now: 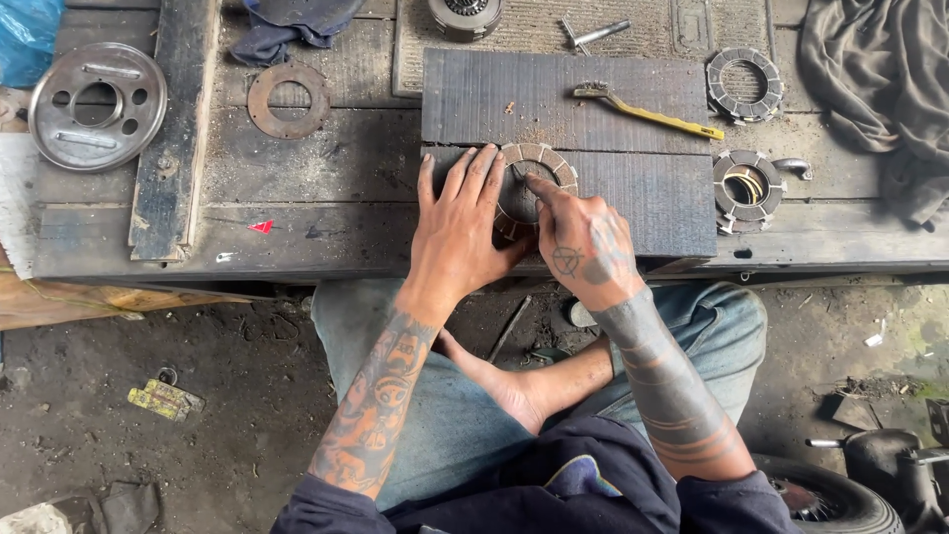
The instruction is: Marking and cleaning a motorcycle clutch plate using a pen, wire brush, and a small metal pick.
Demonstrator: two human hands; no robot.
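A round clutch friction disc (542, 158) with tan segmented pads lies on a dark wooden block (633, 129) at the front of the low workbench. My left hand (462, 225) lies flat on the block with its fingers spread, pressing on the disc's left side. My right hand (583, 237) grips a thin pointed tool (517, 175) whose tip rests on the disc's inner part. Both forearms are tattooed.
A yellow-handled brush (645, 111) lies on the block's far part. Two more friction discs (743, 84) (746, 185) sit to the right, beside a grey cloth (880, 89). A rusty ring (289, 99) and a metal clutch plate (97, 105) lie left. A tyre (830, 499) is at lower right.
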